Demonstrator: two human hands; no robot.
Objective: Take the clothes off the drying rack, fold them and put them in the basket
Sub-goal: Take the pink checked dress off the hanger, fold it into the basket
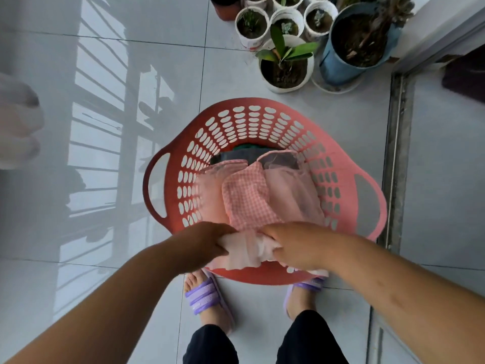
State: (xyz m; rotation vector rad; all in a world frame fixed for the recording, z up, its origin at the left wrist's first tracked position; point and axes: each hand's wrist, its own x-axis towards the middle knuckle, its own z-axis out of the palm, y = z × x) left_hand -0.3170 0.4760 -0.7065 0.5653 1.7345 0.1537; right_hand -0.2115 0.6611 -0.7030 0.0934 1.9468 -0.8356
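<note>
A red perforated laundry basket [246,122] with two side handles stands on the tiled floor in front of my feet. A pink garment [252,195] with a gingham panel and sheer pink fabric hangs over the basket. My left hand [202,245] and my right hand [296,245] both grip its bunched near edge above the basket's front rim. Dark and green clothes [241,152] lie folded deeper in the basket, mostly hidden by the garment. The drying rack itself is out of view; only its reflection shows on the floor.
Several potted plants [284,67] in white pots and a blue pot [354,46] stand beyond the basket at the back right. A door track [396,153] runs along the right. A blurred white cloth [15,122] hangs at the left edge. My feet wear purple slippers [204,295].
</note>
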